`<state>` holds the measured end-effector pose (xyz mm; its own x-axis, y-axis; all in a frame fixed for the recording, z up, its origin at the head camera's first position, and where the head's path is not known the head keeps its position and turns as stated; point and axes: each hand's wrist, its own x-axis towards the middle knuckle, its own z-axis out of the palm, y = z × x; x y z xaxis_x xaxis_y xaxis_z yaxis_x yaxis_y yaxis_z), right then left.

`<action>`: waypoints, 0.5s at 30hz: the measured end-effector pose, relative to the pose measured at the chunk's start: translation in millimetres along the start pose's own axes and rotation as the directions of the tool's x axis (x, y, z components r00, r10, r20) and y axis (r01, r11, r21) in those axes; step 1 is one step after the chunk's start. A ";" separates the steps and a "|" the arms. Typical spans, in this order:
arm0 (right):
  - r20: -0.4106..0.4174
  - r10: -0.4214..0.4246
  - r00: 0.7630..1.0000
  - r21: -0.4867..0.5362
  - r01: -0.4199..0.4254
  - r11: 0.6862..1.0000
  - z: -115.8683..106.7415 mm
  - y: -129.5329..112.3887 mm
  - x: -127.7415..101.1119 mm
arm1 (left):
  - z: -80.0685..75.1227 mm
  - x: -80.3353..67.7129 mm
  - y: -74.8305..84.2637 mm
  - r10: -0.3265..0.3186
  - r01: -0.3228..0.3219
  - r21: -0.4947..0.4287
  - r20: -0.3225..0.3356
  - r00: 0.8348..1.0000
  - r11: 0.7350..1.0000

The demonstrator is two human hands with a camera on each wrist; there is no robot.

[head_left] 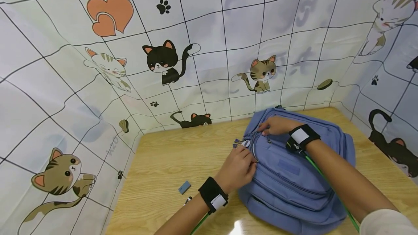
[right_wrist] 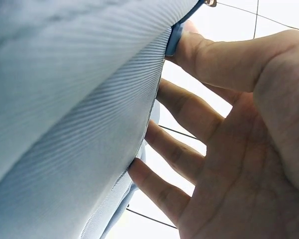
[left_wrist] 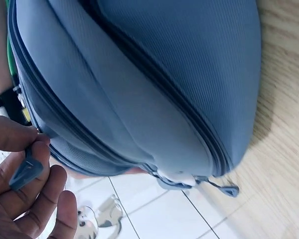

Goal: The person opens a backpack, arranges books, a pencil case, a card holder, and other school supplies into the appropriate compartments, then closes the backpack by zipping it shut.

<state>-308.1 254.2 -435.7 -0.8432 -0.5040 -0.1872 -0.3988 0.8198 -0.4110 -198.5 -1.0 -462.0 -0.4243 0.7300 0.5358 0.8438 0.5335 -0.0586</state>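
A blue backpack (head_left: pixel 289 169) lies on the wooden table with its top toward the back wall. My left hand (head_left: pixel 237 168) is at its left side, and thumb and forefinger pinch a zipper pull. The pull's blue triangular loop (left_wrist: pixel 27 172) hangs over the curled fingers in the left wrist view. Farther back, my right hand (head_left: pixel 277 125) is at the bag's upper edge. Its thumb and forefinger pinch a small blue tab (right_wrist: pixel 174 40), while the other fingertips touch the fabric edge. Another zipper pull (left_wrist: pixel 229 190) dangles near a white tag (head_left: pixel 245 143).
A small blue block (head_left: pixel 184 187) lies on the table (head_left: pixel 176 155) left of my left hand. Beside the left forearm a small black-and-white item (head_left: pixel 187 201) is partly hidden. White cloth (head_left: pixel 209 28) with cat prints hangs behind and at both sides.
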 end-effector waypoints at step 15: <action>-0.166 -0.085 0.982 -0.123 0.065 0.990 0.1 -23.9 -25.2 | -4.3 -5.5 23.9 0.026 -0.025 -0.064 0.020 0.999 0.998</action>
<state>-277.3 247.3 -421.3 -0.8542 -0.5200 -0.0011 -0.4941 0.8124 -0.3097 -174.7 5.9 -462.7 -0.4084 0.7521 0.5173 0.8735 0.4865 -0.0176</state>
